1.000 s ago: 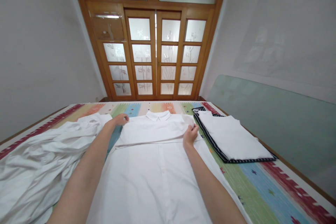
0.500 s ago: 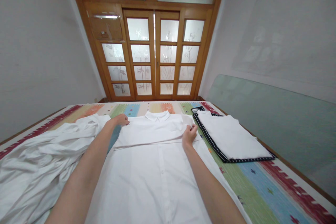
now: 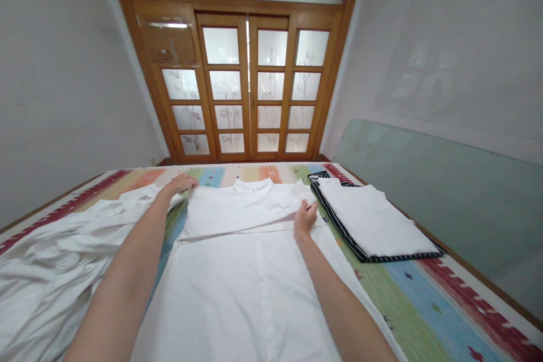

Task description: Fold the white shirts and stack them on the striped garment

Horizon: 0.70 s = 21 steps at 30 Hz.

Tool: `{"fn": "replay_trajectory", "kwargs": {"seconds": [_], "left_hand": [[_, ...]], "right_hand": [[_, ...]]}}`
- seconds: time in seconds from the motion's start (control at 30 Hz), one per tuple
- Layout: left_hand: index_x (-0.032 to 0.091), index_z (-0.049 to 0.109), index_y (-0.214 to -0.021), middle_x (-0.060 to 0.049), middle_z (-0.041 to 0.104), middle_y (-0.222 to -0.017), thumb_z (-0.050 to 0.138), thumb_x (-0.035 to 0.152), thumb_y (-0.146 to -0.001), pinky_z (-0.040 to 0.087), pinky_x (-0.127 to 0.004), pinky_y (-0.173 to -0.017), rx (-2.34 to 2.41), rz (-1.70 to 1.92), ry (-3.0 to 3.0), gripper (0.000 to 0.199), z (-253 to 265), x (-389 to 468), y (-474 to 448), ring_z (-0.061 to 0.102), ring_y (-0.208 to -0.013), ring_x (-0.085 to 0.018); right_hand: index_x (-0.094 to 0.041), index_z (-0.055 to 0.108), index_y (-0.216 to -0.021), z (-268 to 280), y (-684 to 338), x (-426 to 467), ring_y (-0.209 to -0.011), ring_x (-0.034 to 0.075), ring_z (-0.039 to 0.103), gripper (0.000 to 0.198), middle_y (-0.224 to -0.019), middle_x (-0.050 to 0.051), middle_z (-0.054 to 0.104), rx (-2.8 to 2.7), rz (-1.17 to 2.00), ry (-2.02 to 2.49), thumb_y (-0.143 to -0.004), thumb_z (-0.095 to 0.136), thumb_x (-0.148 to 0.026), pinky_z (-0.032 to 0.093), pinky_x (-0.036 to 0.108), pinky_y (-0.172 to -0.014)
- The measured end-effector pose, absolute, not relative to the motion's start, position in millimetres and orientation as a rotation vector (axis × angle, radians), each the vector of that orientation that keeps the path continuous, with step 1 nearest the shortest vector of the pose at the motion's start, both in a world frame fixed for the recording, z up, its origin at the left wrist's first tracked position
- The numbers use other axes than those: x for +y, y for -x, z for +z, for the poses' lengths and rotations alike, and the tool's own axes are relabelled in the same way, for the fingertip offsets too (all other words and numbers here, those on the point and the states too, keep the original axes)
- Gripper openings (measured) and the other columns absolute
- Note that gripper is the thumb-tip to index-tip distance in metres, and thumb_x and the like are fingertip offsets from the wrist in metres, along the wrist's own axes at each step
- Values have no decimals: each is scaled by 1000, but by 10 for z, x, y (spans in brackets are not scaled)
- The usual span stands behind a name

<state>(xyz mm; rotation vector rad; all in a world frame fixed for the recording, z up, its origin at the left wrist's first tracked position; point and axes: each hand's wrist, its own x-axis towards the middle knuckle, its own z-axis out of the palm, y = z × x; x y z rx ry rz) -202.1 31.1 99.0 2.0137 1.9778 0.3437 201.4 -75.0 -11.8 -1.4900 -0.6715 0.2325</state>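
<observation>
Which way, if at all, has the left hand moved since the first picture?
Yes: the left hand has moved leftward and slightly up in the view, judged against the wooden doors.

Home interior
Wooden doors [image 3: 243,85] with plant-patterned frosted panes [image 3: 226,86], a striped cover [image 3: 407,294] and a white collared shirt [image 3: 233,271] suggest it.

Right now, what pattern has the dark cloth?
The dark cloth has white stripes on black; head view.

Soft daylight glows through the door panes [image 3: 271,48]; wide-angle distortion tilts the outer walls [image 3: 55,85].
</observation>
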Motion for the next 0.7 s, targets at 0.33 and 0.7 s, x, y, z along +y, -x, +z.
{"fn": "replay_trajectory", "kwargs": {"seconds": [0.33,0.7], "left_hand": [[17,69,-85,-12,72,-98,50,13,-68,48,-31,-87,2127,185,-2208,26,713,241,1964,66,-98,-25],[4,56,-120,-29,62,-118,43,39,-88,49,-41,-87,2544,224,-1933,50,519,-358,1603,61,-110,-37]], "right_hand": [[-25,45,-82,-125,-2021,-752,-74,27,57,16,-67,4,57,-636,156,1526,-78,40,-39,37,32,-66],[-27,38,-75,-117,-2021,-759,-67,25,53,13,-59,-1,49,-606,148,1555,-75,44,-38,37,32,-65]]}}
